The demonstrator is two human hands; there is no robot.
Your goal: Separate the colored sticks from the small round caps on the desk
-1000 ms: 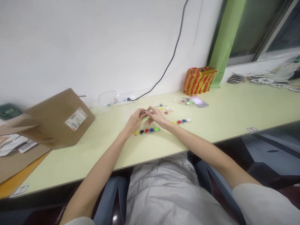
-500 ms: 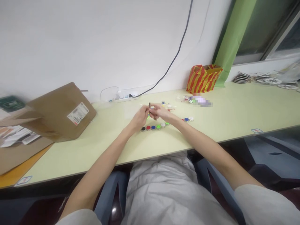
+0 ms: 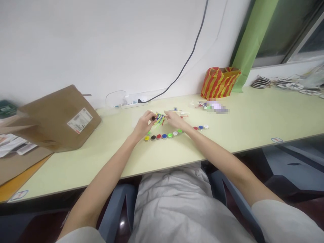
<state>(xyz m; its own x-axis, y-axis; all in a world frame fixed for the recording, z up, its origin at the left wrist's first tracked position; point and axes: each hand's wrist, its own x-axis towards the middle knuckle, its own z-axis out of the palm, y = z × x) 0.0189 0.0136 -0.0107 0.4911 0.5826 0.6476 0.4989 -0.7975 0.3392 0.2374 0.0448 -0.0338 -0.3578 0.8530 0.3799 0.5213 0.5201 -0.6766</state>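
Note:
My left hand (image 3: 144,124) is closed, its fingertips pinching a small round pot with a black lid (image 3: 153,118) just above the table. Right beside that pot lies a bunch of thin colourful sticks (image 3: 160,118), blue, green, yellow and red. From the other side my right hand (image 3: 174,119) reaches to the sticks with its fingers drawn together; whatever is between them is too small to make out. In front of both hands runs a row of small pots with coloured lids (image 3: 164,136), partly hidden by my right forearm. Another such row end, with a blue-lidded pot (image 3: 200,127), shows right of the forearm.
At the left stands an open cardboard box (image 3: 60,119). A power strip (image 3: 134,104) with a black cable lies along the wall. Behind my right hand are loose sticks (image 3: 175,109). Farther right are a red-and-yellow striped bag (image 3: 219,83) and striped discs (image 3: 261,82).
My hands have come apart, the left one moving left and turning so the black lid shows. The colourful sticks between them are now visible. The view has shifted slightly.

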